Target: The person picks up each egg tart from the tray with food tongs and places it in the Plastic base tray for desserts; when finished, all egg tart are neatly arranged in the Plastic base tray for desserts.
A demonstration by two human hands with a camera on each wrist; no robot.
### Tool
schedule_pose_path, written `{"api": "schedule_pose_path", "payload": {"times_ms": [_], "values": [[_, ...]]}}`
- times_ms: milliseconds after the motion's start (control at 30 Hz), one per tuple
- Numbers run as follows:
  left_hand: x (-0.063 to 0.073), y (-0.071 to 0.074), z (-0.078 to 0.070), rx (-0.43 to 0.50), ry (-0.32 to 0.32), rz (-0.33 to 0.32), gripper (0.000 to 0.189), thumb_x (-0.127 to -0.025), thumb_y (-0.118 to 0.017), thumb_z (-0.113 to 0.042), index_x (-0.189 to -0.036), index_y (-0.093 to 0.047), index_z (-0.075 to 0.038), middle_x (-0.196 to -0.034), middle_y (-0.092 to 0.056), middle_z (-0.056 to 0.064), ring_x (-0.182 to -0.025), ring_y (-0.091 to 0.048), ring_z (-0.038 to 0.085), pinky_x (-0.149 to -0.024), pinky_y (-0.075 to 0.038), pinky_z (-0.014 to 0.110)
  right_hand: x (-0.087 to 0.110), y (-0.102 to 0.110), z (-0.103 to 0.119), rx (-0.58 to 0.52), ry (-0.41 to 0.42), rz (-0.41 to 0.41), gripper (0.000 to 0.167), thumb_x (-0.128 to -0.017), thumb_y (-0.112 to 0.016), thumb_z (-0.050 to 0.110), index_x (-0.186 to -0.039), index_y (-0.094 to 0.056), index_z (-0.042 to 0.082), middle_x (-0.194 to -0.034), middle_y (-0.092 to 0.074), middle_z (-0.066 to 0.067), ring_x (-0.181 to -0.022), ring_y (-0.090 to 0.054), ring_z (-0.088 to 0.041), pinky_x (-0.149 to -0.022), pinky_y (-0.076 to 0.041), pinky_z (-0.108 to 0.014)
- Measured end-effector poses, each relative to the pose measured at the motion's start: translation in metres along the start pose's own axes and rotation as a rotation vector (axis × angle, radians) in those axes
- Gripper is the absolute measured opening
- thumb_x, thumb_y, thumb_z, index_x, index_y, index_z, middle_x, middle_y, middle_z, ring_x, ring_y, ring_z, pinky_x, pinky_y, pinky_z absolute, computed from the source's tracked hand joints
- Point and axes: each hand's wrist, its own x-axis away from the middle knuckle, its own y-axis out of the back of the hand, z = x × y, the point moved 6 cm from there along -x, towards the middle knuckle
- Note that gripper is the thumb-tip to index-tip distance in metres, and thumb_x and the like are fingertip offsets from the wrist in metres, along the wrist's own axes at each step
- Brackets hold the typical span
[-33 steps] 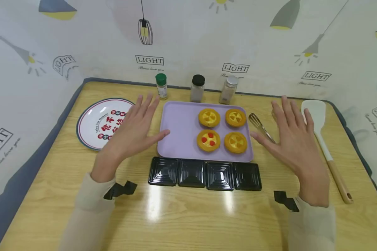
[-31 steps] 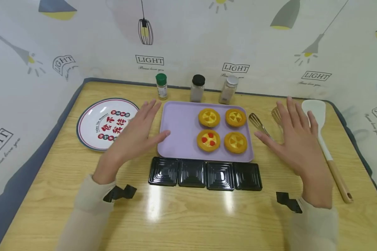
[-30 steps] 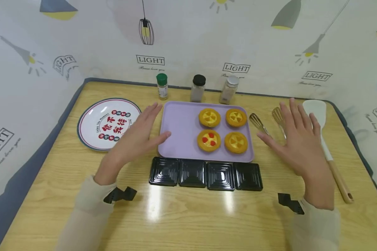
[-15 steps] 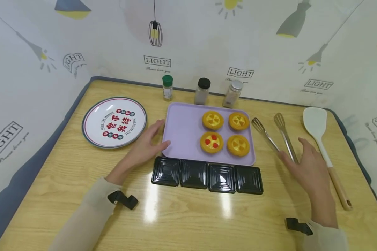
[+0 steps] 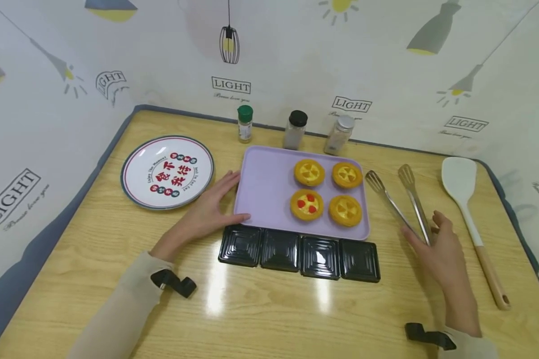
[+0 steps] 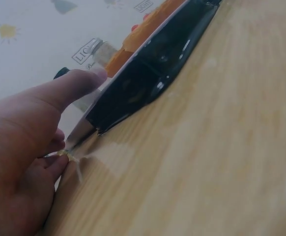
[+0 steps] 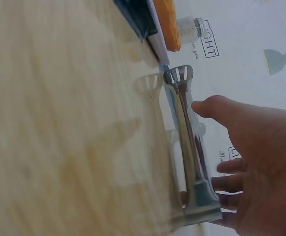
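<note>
In the head view my left hand (image 5: 202, 212) is at the near left of the lilac tray (image 5: 262, 184), its thumb over the front left corner and its fingers along the left side. Several egg tarts (image 5: 345, 210), one with red pieces on top, sit on the tray's right half. My right hand (image 5: 442, 257) is around the handle end of the metal tongs (image 5: 417, 205), which lie on the table with arms spread. In the right wrist view the thumb stands apart from the tongs (image 7: 191, 132), with the other fingers partly hidden behind the handle.
Several black square dishes (image 5: 320, 257) line the tray's front. A patterned plate (image 5: 136, 174) stands left, and a white spatula (image 5: 459, 182) with wooden handle lies right. Behind the tray are green-capped (image 5: 245, 124), black-capped (image 5: 295, 130) and silver-capped (image 5: 340, 134) jars.
Both hands have come down and nearer: the left from above the plate's side to the tray's left edge, the right to the tongs' handle end. The head view has shifted slightly.
</note>
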Motion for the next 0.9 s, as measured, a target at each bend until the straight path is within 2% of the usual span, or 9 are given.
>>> {"api": "schedule_pose_path", "payload": {"times_ms": [167,367,500,700,900], "values": [[0.0,-0.002,0.0,0.012,-0.015,0.007,0.098,-0.078,-0.074,-0.059,-0.154,-0.031,-0.015,-0.161,-0.022,0.0,-0.147,-0.016,0.02,-0.117,-0.018,0.05,0.001,0.0,-0.006,-0.069,-0.019,-0.103,0.092,-0.094,-0.063,0.043,-0.156,-0.008,0.003,-0.154,-0.028,-0.027,-0.128,-0.038,-0.051,-0.092,-0.039,-0.067],[0.0,0.0,0.001,0.013,-0.023,-0.003,0.099,-0.077,-0.075,-0.06,-0.154,-0.032,-0.014,-0.16,-0.024,-0.003,-0.145,-0.021,0.02,-0.117,-0.02,0.047,-0.002,-0.008,-0.013,-0.093,-0.039,-0.226,0.083,-0.091,-0.068,0.039,-0.154,-0.024,0.006,-0.146,-0.043,-0.021,-0.126,-0.04,-0.042,-0.1,-0.032,-0.059],[-0.001,-0.001,0.0,-0.003,-0.025,0.008,0.101,-0.077,-0.074,-0.062,-0.154,-0.031,-0.013,-0.161,-0.021,-0.004,-0.145,-0.021,0.021,-0.117,-0.02,0.047,-0.002,-0.009,-0.012,-0.024,-0.011,-0.278,0.081,-0.089,-0.07,0.041,-0.151,-0.032,0.004,-0.137,-0.049,-0.025,-0.122,-0.039,-0.045,-0.095,-0.033,-0.06],[-0.001,-0.001,-0.001,-0.003,-0.02,0.015,0.102,-0.076,-0.075,-0.061,-0.154,-0.031,-0.012,-0.161,-0.021,-0.002,-0.145,-0.02,0.022,-0.116,-0.021,0.047,-0.003,-0.01,-0.008,0.076,0.084,-0.291,0.077,-0.09,-0.069,0.043,-0.147,-0.04,0.0,-0.131,-0.053,-0.03,-0.111,-0.042,-0.051,-0.086,-0.035,-0.063],[0.001,-0.001,0.0,0.0,-0.014,0.015,0.102,-0.077,-0.075,-0.061,-0.154,-0.03,-0.012,-0.161,-0.021,-0.002,-0.145,-0.02,0.023,-0.116,-0.021,0.048,-0.01,-0.01,-0.003,0.176,0.091,-0.294,0.082,-0.088,-0.069,0.049,-0.144,-0.042,-0.005,-0.128,-0.054,-0.031,-0.107,-0.045,-0.053,-0.084,-0.036,-0.062]]}}
